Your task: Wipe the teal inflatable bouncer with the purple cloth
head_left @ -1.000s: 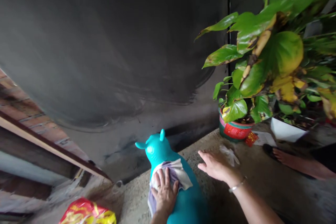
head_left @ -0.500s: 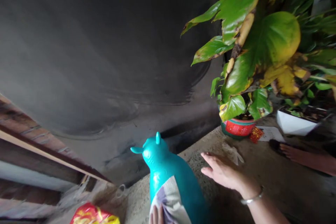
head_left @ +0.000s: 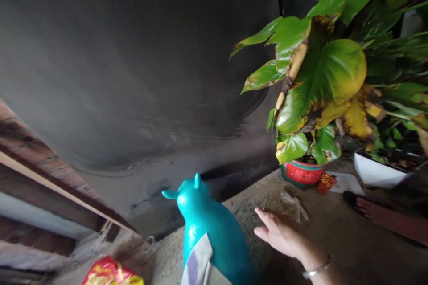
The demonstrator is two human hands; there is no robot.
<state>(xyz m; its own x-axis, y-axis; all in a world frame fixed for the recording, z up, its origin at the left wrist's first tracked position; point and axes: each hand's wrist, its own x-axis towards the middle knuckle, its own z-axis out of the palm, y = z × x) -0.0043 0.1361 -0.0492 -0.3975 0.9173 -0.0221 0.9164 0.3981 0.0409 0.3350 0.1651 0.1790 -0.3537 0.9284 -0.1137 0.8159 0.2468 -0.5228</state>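
Observation:
A shiny teal animal figure with ears and a rounded back is at the bottom centre, its head toward the dark wall. Over its back lies a white cloth with purple patches, cut off by the lower edge of the view. My left hand is out of sight. To the right of the figure, my right hand hovers with fingers stretched out and nothing in it. A silver bangle circles that wrist.
At the right, a large leafy plant leans out above a red and green pot. Beside it are a white planter and a sandalled foot. A red and yellow packet lies at lower left, near a brick wall.
The floor objects sit slightly lower in view. My left hand, earlier pressing on the cloth, has passed below the frame. My right hand stays stretched out, also a little lower.

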